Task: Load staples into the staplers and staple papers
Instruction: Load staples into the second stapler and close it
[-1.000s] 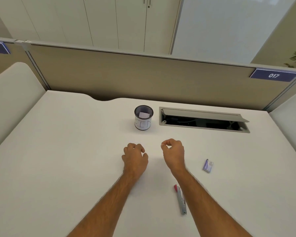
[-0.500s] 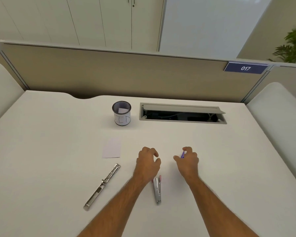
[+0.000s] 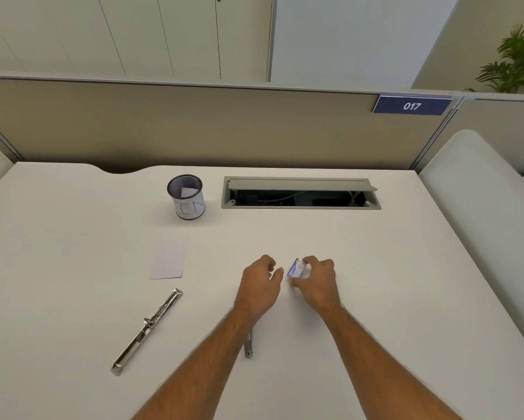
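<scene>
Early going, by the look of it: on the left the long chrome stapler (image 3: 147,331) lay swung open and unloaded, the paper slip (image 3: 167,262) just beyond it unstapled. A second stapler (image 3: 248,344) peeked from under the left forearm. The left hand (image 3: 259,286) hovered, fingers loosely curled, holding nothing; the right hand (image 3: 316,281) pinched the small staple box (image 3: 295,267). Loading and stapling all remained. Behind, on the white desk (image 3: 391,268): a mesh cup (image 3: 186,196), an open cable hatch (image 3: 300,194), a beige partition (image 3: 194,125) tagged 017, a plant (image 3: 518,62) far right.

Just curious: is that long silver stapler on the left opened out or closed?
Opened out: the silver stapler lies flat in one long straight line on the desk.
</scene>
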